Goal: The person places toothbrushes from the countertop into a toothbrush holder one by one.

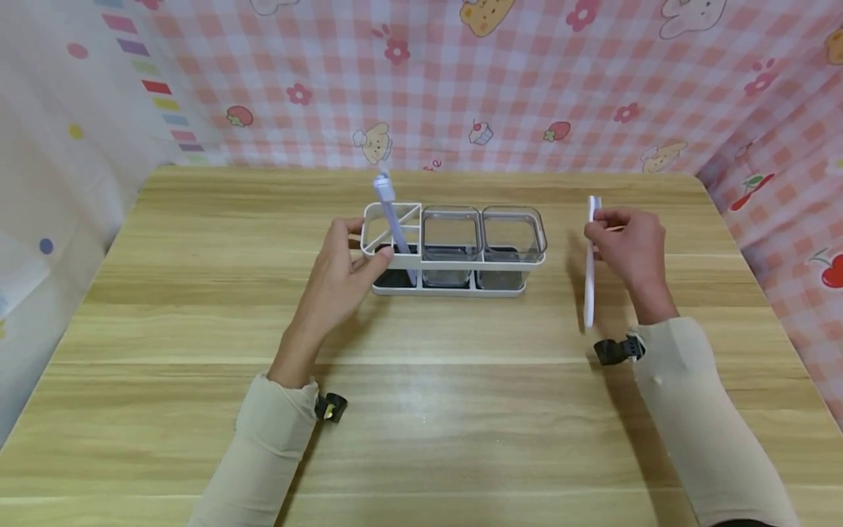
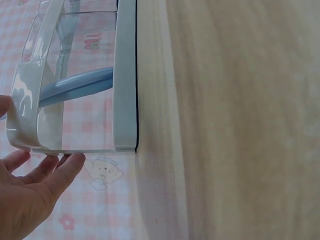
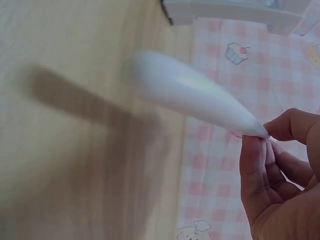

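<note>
A white toothbrush holder (image 1: 454,266) stands on the table, with one divided compartment at its left and two clear cups (image 1: 451,253) beside it. A bluish toothbrush (image 1: 398,227) leans in the divided part, head up. My left hand (image 1: 339,263) holds the holder's left end, thumb at the front of the upper rim and fingers against the side. To the right of the holder, my right hand (image 1: 628,245) pinches a white toothbrush (image 1: 589,285) near its head between thumb and fingers. Its handle (image 3: 185,90) points down toward the table, casting a shadow there.
The wood-grain table (image 1: 421,432) extends in front of the holder and to both sides. Behind it hangs a pink checked cloth (image 1: 342,66) with cartoon prints, which continues along the right. A pale dotted cloth (image 1: 59,146) hangs at the left.
</note>
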### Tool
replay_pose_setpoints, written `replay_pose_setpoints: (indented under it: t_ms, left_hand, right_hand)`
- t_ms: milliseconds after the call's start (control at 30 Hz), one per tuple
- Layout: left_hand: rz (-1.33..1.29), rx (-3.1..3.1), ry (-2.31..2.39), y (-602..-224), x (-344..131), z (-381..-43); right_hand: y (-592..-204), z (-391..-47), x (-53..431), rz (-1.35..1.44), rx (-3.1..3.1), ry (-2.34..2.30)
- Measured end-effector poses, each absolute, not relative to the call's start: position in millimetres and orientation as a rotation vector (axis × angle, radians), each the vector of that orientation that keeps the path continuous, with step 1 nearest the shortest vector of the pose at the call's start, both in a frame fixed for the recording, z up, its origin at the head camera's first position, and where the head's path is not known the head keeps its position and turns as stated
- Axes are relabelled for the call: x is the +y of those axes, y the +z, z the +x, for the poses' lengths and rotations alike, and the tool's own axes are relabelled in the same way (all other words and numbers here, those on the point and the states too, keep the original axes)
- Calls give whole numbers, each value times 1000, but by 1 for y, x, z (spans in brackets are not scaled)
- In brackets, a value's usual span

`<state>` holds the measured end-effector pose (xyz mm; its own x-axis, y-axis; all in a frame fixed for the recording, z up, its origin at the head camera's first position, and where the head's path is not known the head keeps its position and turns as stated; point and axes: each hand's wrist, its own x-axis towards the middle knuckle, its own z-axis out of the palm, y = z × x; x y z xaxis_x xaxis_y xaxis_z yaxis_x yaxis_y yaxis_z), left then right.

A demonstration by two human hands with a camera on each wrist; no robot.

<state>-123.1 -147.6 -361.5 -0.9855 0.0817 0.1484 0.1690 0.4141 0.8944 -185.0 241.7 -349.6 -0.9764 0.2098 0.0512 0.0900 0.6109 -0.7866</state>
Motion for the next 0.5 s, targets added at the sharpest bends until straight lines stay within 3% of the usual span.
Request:
replay_pose_setpoints:
  t_ms: [500]
  left_hand:
    - [-230,-2569,-1643,-361,-148,-123]
  right_hand:
    - [-322,-182,225,-236,-2398,1473]
